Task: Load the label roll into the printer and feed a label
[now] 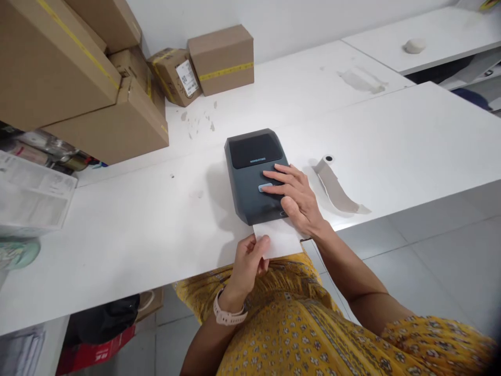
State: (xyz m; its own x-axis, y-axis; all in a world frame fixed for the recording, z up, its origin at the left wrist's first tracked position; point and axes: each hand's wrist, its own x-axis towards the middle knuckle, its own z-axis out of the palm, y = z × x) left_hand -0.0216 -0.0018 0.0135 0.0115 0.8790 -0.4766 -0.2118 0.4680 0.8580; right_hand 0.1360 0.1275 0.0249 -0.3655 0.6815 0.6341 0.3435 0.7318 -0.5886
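Clearly, the smooth, dark blue-grey device (248, 196), boxy with bevelled corners and a glossy black panel (256, 150), sits under the right hand (299, 201) and just beyond the left hand (248, 261). The right hand lies palm down with its fingers spread over the casing, one fingertip at the pale blue button (265, 187). The left hand, a pale pink band (229, 315) round its wrist, pinches a flat white sheet (279, 237) between thumb and fingers at the device's near end. Both forearms reach in from the person's body, clad in a yellow floral garment (282, 334).

To the right of the right hand, a small roll (327, 159) trails a curling greyish strip (338, 193) across the smooth white table (168, 224). Beyond the left hand, towards the far left, matte cardboard boxes (113, 125) with yellow tape stand by the white wall (289, 26). Pale tiles (434, 245) cover the floor.
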